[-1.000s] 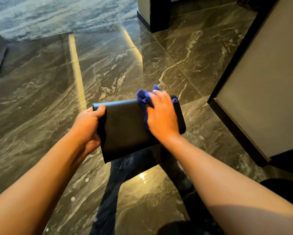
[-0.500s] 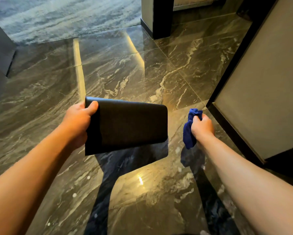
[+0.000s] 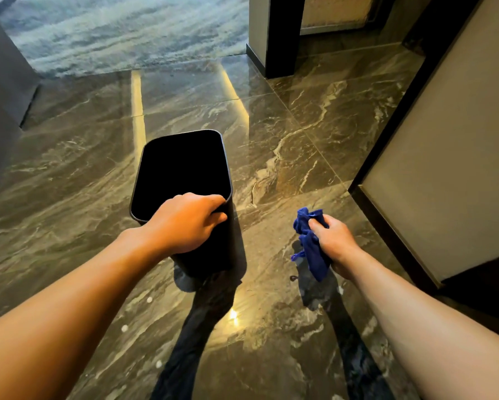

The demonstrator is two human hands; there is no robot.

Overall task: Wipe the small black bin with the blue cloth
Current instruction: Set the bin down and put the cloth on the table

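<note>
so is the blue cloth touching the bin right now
No, the blue cloth is bunched in the right hand, held well clear of the bin.

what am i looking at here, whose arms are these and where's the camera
The camera sits on a person's head and looks forward and down, so the two bare arms are the wearer's own. There is no machine. The left hand has a grip on the near rim of a small black bin, which is upright with its open top facing up, over a glossy marble floor. The right hand holds a bunched blue cloth off to the side, not touching the bin. A pale rug lies further ahead.
</note>
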